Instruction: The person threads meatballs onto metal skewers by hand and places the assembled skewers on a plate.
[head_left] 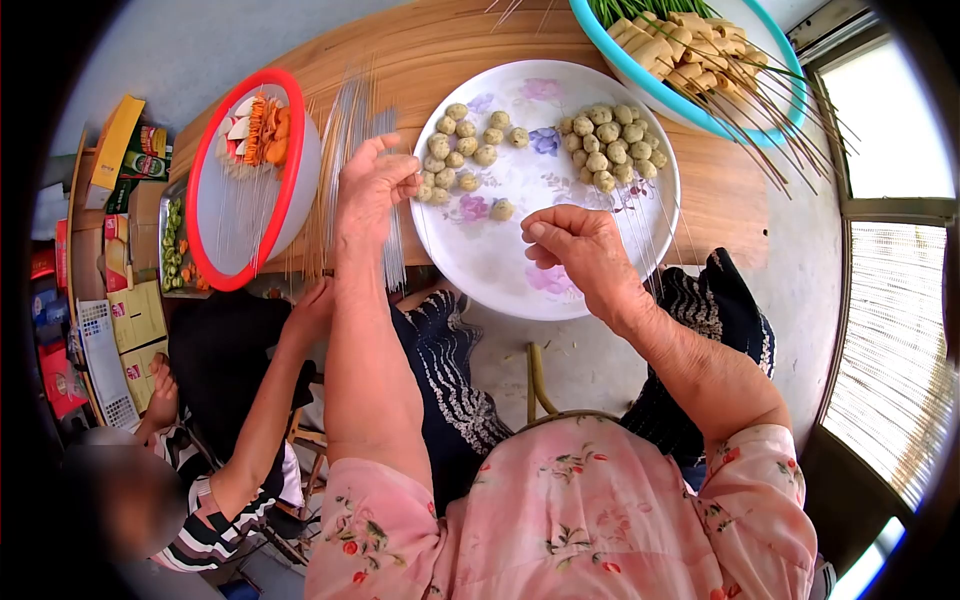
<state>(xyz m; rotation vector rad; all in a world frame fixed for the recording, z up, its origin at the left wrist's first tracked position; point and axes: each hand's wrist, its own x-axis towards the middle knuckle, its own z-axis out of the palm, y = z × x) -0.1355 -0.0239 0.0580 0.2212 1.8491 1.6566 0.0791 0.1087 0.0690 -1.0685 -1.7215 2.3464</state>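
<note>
A large white tray with purple and pink flowers (550, 85) lies on the wooden table, holding loose greenish balls (456, 158) on its left and skewered balls (612, 145) at its right. My left hand (372, 188) is at the tray's left rim, over a bundle of thin skewers (390, 245); its thumb and fingers are bent together, and what is between them is too small to make out. My right hand (578, 245) is above the tray's lower part, fingers curled and pressed together, near a single ball (502, 210). Whether it holds anything is hidden.
A red-rimmed basin (195, 180) with orange and white skewered food stands left. At the upper right, a turquoise-rimmed bowl (625, 70) holds rolled food (680, 50) on sticks that jut out. Another person (240, 470) sits at lower left, one hand by the table edge.
</note>
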